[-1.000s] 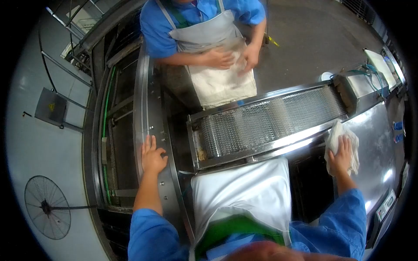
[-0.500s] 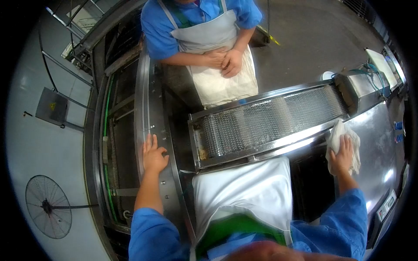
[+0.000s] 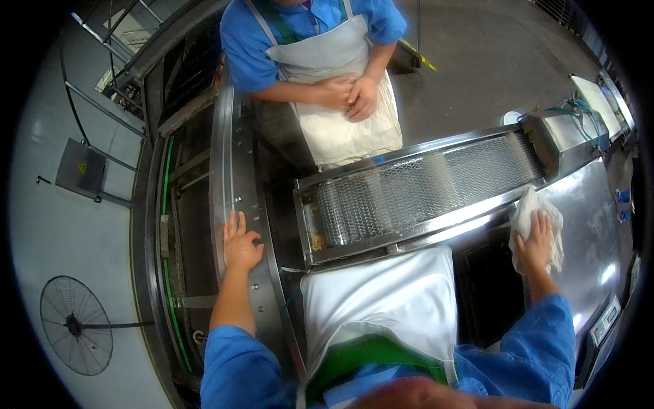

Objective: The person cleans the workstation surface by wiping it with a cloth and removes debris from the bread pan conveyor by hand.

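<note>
The operator stands at a mesh conveyor (image 3: 429, 187), arms spread wide to either side. The right hand (image 3: 535, 247) lies over a pale cloth (image 3: 528, 203), fingers extended across the top of it; whether they grip the fabric or merely press on it I cannot tell. The cloth is bunched at the near edge of a steel table (image 3: 591, 218), close beside the conveyor's side rail. The left hand (image 3: 242, 249) holds nothing: its fingers are spread, and it rests on a long metal rail (image 3: 238, 170) at the opposite side, near a row of bolts. Over the last second the one clear change is across the conveyor, where the co-worker's hands (image 3: 349, 99), earlier blurred with motion, are now folded together in front of a pale apron (image 3: 310, 129). The operator's own hands show no appreciable shift in that interval, and the cloth remains where it was; I judge the wiping cloth to be at a pause rather than in use (whether the belt itself is running cannot be established). A device with a display (image 3: 603, 323) sits at the table's near end, well apart from the cloth.
</note>
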Action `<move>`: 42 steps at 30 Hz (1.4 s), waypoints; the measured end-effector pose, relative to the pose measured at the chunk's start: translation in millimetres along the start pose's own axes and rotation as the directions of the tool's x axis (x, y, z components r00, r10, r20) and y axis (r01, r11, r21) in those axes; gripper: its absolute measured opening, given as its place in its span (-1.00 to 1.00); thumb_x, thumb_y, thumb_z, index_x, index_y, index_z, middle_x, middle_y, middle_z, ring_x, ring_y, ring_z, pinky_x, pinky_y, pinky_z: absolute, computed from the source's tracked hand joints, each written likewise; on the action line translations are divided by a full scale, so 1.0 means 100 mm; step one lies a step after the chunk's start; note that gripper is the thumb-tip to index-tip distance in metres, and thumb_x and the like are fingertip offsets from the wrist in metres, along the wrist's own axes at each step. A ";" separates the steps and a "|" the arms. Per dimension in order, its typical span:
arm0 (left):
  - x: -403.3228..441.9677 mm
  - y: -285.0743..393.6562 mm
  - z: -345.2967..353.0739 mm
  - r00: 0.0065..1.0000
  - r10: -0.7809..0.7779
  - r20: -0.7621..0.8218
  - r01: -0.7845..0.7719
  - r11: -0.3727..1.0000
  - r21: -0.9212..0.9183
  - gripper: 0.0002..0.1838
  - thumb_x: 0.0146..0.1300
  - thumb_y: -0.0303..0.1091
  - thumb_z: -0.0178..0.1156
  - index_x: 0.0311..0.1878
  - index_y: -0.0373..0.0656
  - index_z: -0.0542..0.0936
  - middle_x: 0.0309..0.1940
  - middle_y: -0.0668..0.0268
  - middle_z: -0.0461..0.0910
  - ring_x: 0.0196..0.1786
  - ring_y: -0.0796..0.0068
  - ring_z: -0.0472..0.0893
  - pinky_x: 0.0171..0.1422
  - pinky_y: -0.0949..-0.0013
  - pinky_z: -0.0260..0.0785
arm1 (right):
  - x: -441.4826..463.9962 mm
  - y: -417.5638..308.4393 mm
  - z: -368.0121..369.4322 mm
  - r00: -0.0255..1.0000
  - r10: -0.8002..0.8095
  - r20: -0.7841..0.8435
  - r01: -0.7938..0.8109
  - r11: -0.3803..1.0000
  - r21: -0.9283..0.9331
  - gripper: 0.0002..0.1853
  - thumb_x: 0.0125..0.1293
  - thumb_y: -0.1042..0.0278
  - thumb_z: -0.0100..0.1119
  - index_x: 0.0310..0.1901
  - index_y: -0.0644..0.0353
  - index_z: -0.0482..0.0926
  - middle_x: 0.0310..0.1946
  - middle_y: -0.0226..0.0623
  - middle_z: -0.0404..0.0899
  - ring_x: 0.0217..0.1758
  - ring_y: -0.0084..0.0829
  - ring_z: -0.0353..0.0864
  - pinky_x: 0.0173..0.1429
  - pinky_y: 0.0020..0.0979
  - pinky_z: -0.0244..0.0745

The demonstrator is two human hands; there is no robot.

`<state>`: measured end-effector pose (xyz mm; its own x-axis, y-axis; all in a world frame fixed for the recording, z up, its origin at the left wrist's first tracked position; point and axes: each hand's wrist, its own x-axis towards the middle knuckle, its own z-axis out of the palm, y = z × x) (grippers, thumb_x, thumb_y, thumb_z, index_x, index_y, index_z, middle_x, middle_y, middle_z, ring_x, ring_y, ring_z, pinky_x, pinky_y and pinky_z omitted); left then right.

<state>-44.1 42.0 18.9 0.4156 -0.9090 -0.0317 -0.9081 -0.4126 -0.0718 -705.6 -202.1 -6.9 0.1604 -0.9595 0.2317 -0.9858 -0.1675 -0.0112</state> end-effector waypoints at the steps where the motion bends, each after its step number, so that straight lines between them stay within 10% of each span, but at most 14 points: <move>1: 0.00 0.00 -0.01 1.000 -0.005 0.005 0.005 1.000 0.000 -0.78 -0.05 -0.20 0.45 -0.27 0.06 0.76 0.52 0.07 0.17 0.62 0.07 -0.06 0.65 0.01 -0.19 | 0.00 0.00 0.00 1.000 0.000 0.000 0.000 1.000 0.000 -0.22 0.08 0.26 0.34 0.38 0.12 0.29 0.44 -0.11 0.22 0.55 0.04 0.06 0.58 -0.05 -0.02; 42: -0.01 0.03 -0.03 1.000 -0.010 0.003 0.010 1.000 -0.017 -0.79 -0.07 -0.23 0.45 -0.29 0.05 0.76 0.50 0.05 0.20 0.62 0.05 -0.05 0.64 -0.01 -0.17 | 0.00 0.03 0.03 1.000 -0.018 -0.003 0.019 1.000 0.018 -0.20 0.09 0.26 0.36 0.39 0.14 0.27 0.44 -0.09 0.21 0.56 0.06 0.04 0.58 -0.03 -0.02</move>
<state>-47.7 41.4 22.2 0.4251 -0.9045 -0.0339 -0.9044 -0.4230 -0.0550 -708.7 -203.4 -10.1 0.1784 -0.9554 0.2352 -0.9816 -0.1893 -0.0244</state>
